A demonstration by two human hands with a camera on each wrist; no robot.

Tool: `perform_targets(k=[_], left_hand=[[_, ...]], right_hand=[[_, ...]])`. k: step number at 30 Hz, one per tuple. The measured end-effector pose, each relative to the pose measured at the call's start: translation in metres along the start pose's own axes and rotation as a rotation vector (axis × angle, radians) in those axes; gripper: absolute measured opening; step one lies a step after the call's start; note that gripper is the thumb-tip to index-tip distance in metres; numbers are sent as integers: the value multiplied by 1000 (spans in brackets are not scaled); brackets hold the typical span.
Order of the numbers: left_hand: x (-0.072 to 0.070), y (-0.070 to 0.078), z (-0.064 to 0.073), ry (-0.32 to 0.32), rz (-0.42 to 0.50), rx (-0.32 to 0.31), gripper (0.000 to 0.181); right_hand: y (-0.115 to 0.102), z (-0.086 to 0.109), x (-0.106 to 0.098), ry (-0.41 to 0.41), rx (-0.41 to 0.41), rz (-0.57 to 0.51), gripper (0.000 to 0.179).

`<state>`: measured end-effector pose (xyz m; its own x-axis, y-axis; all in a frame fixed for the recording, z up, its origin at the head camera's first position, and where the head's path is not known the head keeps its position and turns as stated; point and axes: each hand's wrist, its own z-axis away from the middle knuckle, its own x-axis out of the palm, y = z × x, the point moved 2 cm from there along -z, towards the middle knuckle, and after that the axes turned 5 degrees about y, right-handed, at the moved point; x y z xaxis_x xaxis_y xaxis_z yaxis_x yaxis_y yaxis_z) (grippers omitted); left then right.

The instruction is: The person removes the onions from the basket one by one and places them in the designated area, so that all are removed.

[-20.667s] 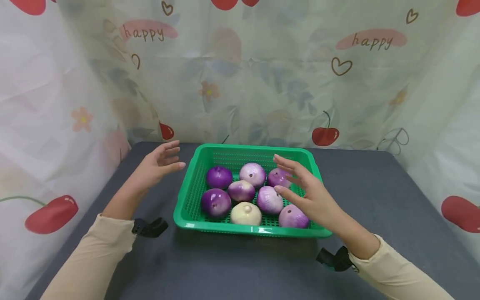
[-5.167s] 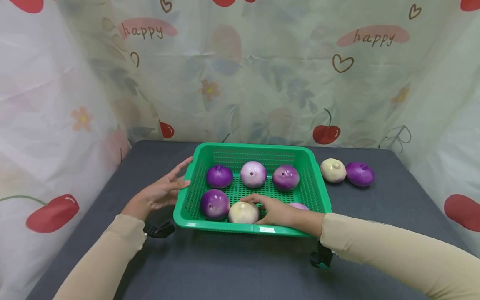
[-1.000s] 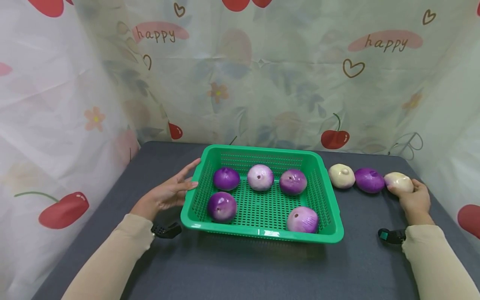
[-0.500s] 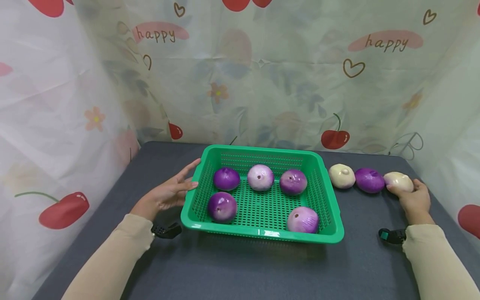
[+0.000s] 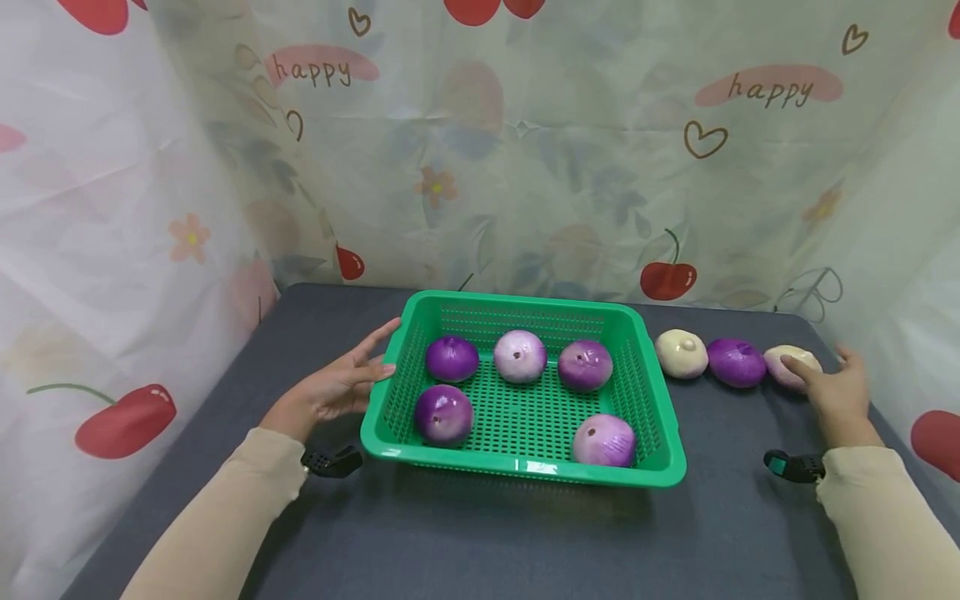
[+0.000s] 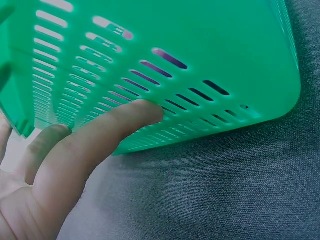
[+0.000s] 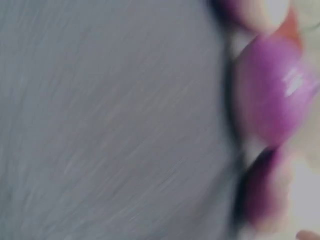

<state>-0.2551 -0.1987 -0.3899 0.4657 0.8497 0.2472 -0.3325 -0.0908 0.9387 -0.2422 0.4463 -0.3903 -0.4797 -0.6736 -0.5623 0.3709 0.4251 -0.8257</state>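
At the left of the frame my left hand (image 5: 330, 390) has its fingers extended and its thumb apart, touching the left wall of the green basket (image 5: 517, 425). The basket sits at the centre on the dark table (image 5: 525, 542), with a deep purple onion (image 5: 452, 358) at its upper left, a spotted purple onion (image 5: 444, 414) below that, a pale lilac onion (image 5: 520, 356) at its upper middle, a mottled purple onion (image 5: 585, 365) at its upper right and a light purple onion (image 5: 604, 440) at its lower right. In a row toward the right edge of the frame lie a cream onion (image 5: 682, 353), a vivid purple onion (image 5: 737, 362) and a whitish-purple onion (image 5: 786, 380). My right hand (image 5: 838, 396) is beside that last one, fingers and thumb spread wide; I cannot tell whether the thumb touches it
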Motion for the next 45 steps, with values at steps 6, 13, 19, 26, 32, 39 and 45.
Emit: perform_targets(k=[6, 13, 19, 26, 32, 39, 45], left_hand=[[0, 0, 0, 24, 3, -10, 76], [-2, -1, -1, 14, 15, -9, 75], [-3, -2, -1, 18, 5, -9, 75], [-2, -2, -2, 17, -7, -3, 75], [-1, -1, -2, 11, 4, -4, 76], [0, 0, -1, 2, -6, 2, 78], [0, 0, -1, -3, -3, 4, 77]], right_hand=[[-55, 23, 0, -91, -137, -133, 86], [-119, 83, 11, -225, -375, -311, 70], [-143, 125, 29, -413, -537, -400, 64], [-149, 161, 58, -592, -628, -329, 60], [-142, 179, 84, -760, -638, -205, 62], [-130, 184, 108, -879, -648, -76, 62], [-124, 183, 121, -941, -614, 51, 64]])
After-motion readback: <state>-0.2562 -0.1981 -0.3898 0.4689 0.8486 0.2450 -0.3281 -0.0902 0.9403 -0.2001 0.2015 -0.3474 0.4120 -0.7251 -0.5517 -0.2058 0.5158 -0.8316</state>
